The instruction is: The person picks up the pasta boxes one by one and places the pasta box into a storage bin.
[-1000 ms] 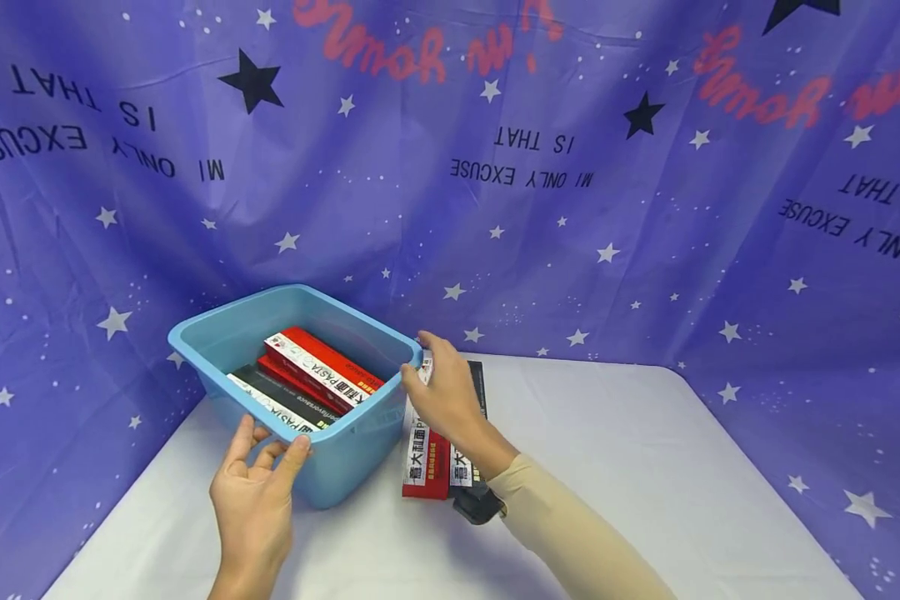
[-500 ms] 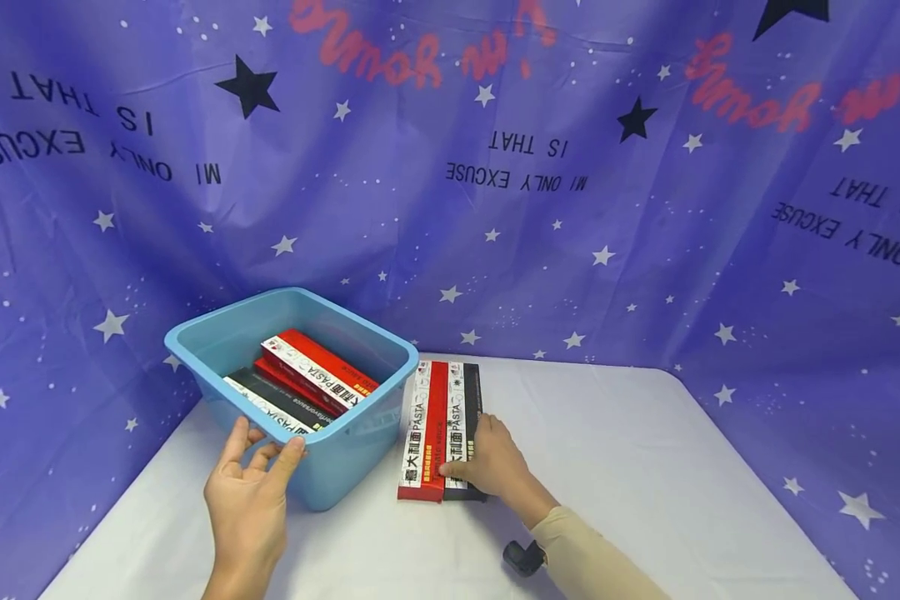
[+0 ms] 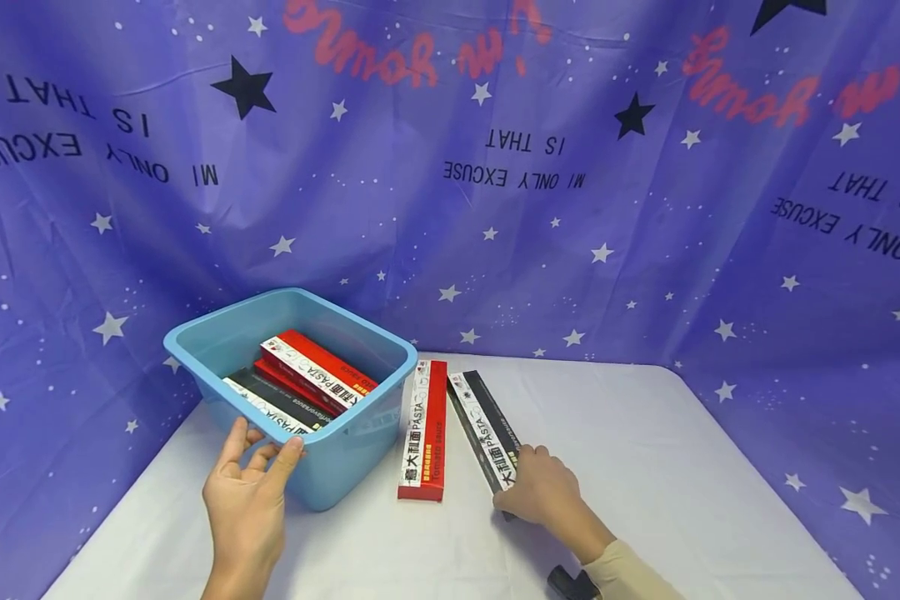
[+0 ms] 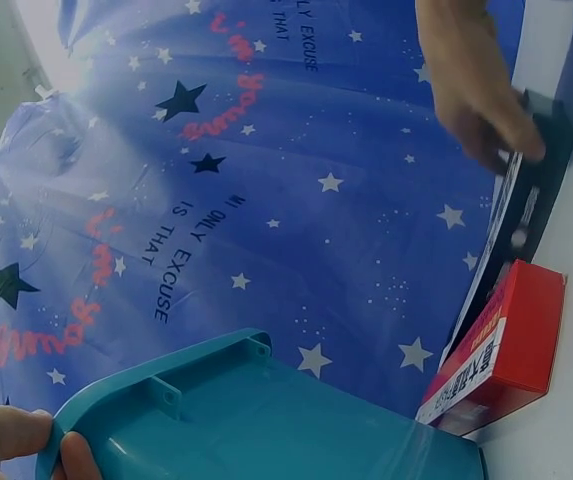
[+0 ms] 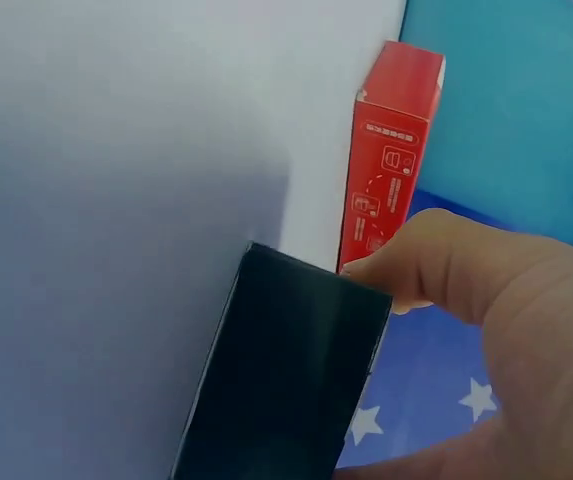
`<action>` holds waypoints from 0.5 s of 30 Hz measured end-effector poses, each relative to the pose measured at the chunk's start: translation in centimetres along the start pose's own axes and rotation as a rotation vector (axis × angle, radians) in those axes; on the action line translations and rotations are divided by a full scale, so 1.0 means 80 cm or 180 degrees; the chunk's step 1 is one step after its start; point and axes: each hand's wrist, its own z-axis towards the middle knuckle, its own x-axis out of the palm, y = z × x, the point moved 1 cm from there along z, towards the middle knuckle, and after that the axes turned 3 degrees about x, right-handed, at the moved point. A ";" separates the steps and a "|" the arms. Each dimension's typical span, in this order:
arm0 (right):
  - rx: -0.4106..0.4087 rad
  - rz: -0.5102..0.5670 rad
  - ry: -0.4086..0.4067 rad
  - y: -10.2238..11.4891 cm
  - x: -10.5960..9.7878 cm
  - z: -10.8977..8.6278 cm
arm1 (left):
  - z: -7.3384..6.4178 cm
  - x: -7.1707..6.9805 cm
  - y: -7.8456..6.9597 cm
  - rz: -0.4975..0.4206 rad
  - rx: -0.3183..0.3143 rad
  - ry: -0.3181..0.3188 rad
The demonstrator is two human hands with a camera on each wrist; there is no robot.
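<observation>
My right hand [image 3: 543,492] grips the near end of a black pasta box [image 3: 487,421], which lies slanted on the table. In the right wrist view the thumb presses one side of the black box [image 5: 286,370]. My left hand [image 3: 249,500] pinches the near rim of a blue plastic bin [image 3: 352,462], thumb and fingers on either side of the edge. Inside the bin lie red pasta boxes [image 3: 330,362] and a black pasta box [image 3: 292,400]. A red pasta box [image 3: 435,433] lies flat on the table between the bin and the right hand.
A white cloth [image 3: 682,483] covers the table. Purple curtains [image 3: 525,275] with stars and lettering stand behind it and along both sides. A black device [image 3: 570,583] sits at the right wrist.
My right hand has left the bin's rim and taken hold of the black pasta box, pulling its near end right, away from the red one. My left hand stays at the rim.
</observation>
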 end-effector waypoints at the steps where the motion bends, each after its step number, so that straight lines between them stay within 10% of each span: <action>1: 0.0002 0.0030 0.0007 -0.006 -0.002 -0.004 | 0.000 0.000 0.001 -0.0014 0.0000 0.0002; 15: 0.0379 0.0909 -0.0126 -0.074 -0.053 -0.047 | 0.000 0.000 0.000 0.0011 0.0029 0.0007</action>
